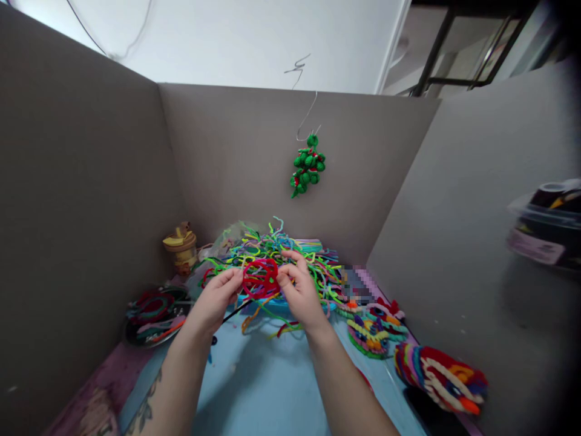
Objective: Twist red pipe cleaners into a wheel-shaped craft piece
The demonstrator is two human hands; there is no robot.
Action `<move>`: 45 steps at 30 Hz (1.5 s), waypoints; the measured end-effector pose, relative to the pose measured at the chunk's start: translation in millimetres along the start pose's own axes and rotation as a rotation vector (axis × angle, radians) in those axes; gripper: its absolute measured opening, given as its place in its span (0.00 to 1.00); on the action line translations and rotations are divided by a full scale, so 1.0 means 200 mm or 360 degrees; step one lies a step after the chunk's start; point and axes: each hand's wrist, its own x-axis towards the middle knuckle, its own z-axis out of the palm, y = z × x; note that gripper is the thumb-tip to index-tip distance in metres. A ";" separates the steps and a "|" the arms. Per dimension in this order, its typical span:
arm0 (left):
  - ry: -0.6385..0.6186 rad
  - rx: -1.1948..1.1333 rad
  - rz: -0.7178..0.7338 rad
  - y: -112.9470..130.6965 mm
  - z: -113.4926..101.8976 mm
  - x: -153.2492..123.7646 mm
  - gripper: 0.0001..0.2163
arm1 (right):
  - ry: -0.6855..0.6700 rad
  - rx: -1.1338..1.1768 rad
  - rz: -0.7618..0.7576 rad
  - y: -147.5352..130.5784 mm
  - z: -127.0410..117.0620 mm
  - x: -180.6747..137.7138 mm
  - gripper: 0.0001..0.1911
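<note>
My left hand [218, 298] and my right hand [298, 292] both pinch a red pipe-cleaner ring [260, 278], held up between them over the blue table top [267, 381]. The ring is a coil of red fuzzy wire with crossing strands inside. A thin dark stick [236, 312] pokes out below my left fingers. Right behind the ring lies a loose heap of green, yellow and blue pipe cleaners [276, 251].
Grey cardboard walls [91, 181] close in the left, back and right. A green beaded ornament [307, 166] hangs on a wire on the back wall. A dark plate of coiled pieces [154, 312] sits left, a yellow wooden toy [181, 245] behind it, and multicoloured woven pieces [440, 375] lie right.
</note>
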 end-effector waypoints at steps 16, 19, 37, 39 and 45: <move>0.0425 0.0241 0.0437 -0.02 0.19 -0.01 0.16 | 0.0293 -0.0117 0.0126 0.02 0.04 -0.01 0.11; 0.0347 0.0349 0.0514 -0.01 0.22 -0.05 0.19 | 0.0205 -0.0097 0.0117 0.01 0.05 -0.01 0.10; 0.0149 0.0042 0.0190 0.01 0.20 -0.04 0.15 | 0.0207 -0.0047 0.0124 0.03 0.01 0.01 0.03; 0.0133 0.0022 0.0197 0.00 0.19 -0.05 0.14 | 0.0237 -0.0055 0.0141 0.03 0.02 0.01 0.02; 0.0107 -0.0019 0.0160 0.00 0.19 -0.05 0.15 | 0.0302 -0.0132 0.0120 0.02 0.03 0.00 0.04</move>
